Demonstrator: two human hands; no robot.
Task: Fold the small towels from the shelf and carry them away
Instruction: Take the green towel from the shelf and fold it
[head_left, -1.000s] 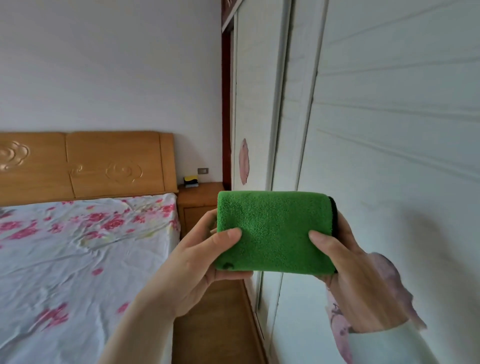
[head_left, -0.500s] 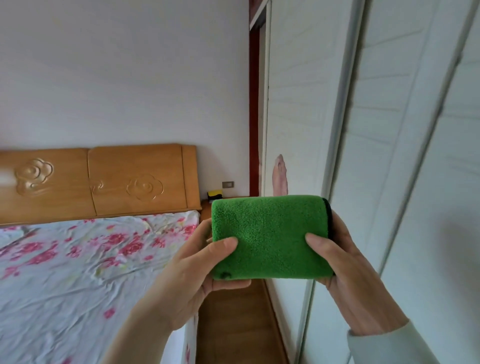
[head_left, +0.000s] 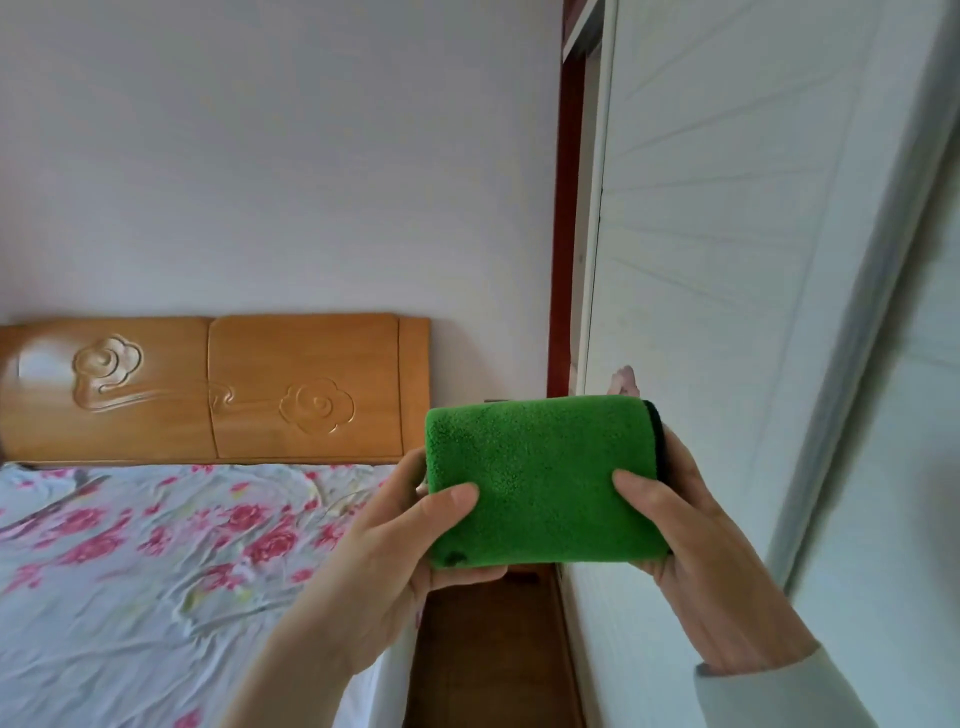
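While the left hand (head_left: 395, 561) and the right hand (head_left: 696, 551) keep the same hold as half a second ago, the view has swung leftward. The wardrobe (head_left: 727, 260) now fills less of the right side, and more of the headboard (head_left: 260, 389) and the wall (head_left: 285, 156) shows to its left.

The green towel (head_left: 540, 483) is unchanged in shape. It is a thick folded block held level in the air just off the wardrobe's front, and no contact with the door can be seen. Each hand pinches one short end. The left thumb (head_left: 452, 496) presses on the near face, with the fingers curled under and behind. The right thumb (head_left: 639, 488) does the same at the end nearer the wardrobe, where a black edge (head_left: 655, 431) runs down the fold. A pale sleeve (head_left: 769, 691) covers the right wrist.

The wardrobe's white slatted door stands close beside the right hand. A dark red frame (head_left: 566, 234) rises at the wardrobe's far end, against the wall. Along the wardrobe's foot runs a narrow strip of wooden floor (head_left: 488, 649), bounded on its other side by the edge of the bed (head_left: 156, 571) with its wrinkled floral sheet. The open room lies to the left of the wardrobe: over the bed, and in the air above the towel.
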